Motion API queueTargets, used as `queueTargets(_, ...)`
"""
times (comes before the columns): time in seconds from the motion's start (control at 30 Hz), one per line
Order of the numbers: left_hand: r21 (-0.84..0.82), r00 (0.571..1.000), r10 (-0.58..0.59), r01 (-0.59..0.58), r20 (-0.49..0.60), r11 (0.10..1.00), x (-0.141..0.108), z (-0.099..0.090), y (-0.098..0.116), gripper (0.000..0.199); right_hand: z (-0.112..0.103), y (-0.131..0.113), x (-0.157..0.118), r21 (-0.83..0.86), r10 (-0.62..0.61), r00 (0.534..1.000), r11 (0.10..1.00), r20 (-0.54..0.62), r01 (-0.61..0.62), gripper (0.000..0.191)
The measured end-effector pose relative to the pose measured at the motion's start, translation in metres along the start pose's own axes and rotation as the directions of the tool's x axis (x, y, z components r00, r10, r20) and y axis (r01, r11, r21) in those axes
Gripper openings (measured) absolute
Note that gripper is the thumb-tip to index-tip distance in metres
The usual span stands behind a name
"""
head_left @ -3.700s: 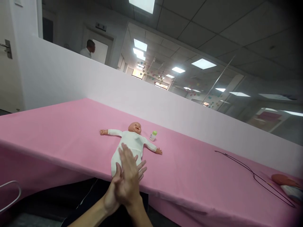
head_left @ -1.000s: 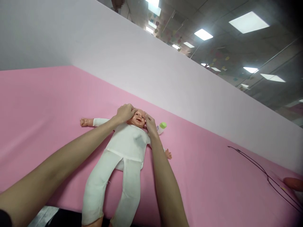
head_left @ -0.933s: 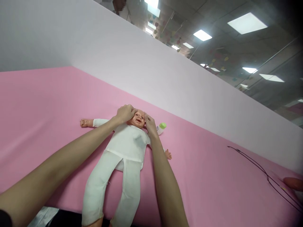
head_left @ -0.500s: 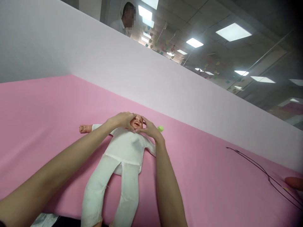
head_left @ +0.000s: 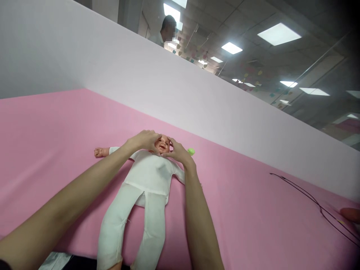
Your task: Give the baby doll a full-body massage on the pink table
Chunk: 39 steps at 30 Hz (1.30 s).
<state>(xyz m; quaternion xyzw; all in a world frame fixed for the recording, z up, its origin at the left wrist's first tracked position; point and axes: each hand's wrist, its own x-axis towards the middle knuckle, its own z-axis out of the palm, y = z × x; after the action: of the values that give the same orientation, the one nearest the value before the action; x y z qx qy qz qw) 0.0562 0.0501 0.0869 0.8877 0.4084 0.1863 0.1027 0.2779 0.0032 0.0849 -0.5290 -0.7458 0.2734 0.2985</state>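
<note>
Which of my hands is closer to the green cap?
Right. The right hand is beside the green cap; the left hand is on the other side of the doll's head.

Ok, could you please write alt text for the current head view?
Two hands, left and right, cup the head of a doll in white clothes, lying face up on a pink-covered table.

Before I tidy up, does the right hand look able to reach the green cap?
Probably yes: the right hand, at the doll's head, is beside the green cap, with nothing visible between them.
</note>
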Motion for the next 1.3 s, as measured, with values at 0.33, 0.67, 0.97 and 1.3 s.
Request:
queueTargets(0.33,-0.061,0.992,0.034,-0.026,0.121,0.998,-0.004,-0.011,-0.012,0.025,-0.006,0.01,-0.002,0.194,-0.002,0.999,0.981,0.032,-0.004,0.075)
queueTargets(0.67,0.12,0.998,0.001,-0.007,0.055,0.993,0.001,0.0,0.0,0.046,0.0,0.009,0.002,-0.028,-0.012,0.999,1.0,0.033,0.013,0.082)
queueTargets(0.97,-0.073,0.985,0.107,-0.098,0.136,0.992,-0.004,-0.013,-0.019,0.023,-0.006,0.027,0.0,0.152,-0.02,0.997,0.988,0.075,0.009,0.061)
queueTargets(1.3,-0.334,1.0,0.021,-0.018,0.007,0.942,-0.024,0.026,-0.011,0.06,0.015,0.021,-0.012,-0.019,-0.014,0.998,1.0,-0.053,0.013,0.067)
